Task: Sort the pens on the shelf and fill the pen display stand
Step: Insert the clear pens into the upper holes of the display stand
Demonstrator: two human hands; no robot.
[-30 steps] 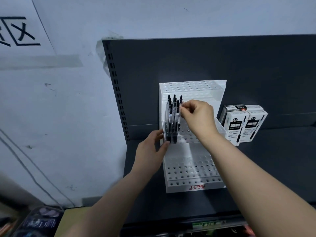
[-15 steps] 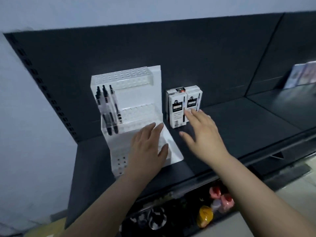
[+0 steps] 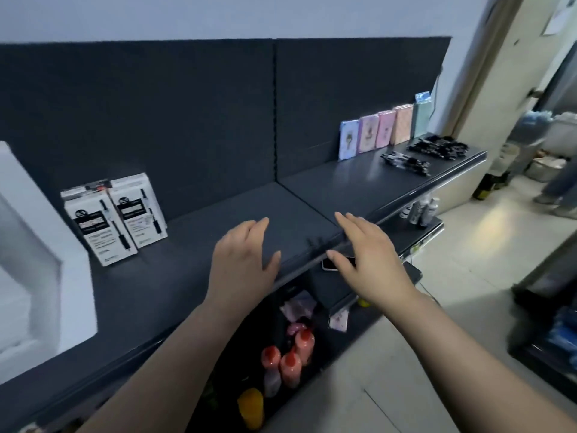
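Stand (image 3: 37, 245): far left on the shelf (image 3: 187, 276), cut by the frame edge and blurred; its contents cannot be read.
Boxes (image 3: 114, 218): two white pen boxes, upright, side by side, just right of the stand. An arm passing back to the stand could tip them.
Left hand (image 3: 242, 260): spread, fingers straight, empty, over the shelf near its front edge.
Bottles (image 3: 287, 360): on the lower shelf, under the lip. Anything dropped would likely land among them.
Right hand (image 3: 367, 254): spread, empty, over the front lip.
Notebooks (image 3: 381, 132): a row leaning on the back panel. A hasty reach for the pens could knock them flat.
Pens (image 3: 406, 162): loose dark heaps at the far right of the shelf, near the front edge, well apart from the stand. Risks: an overfull handful slips on the long carry; nudged pens roll off the lip. Types cannot be told from here, so mixed kinds could be placed together.
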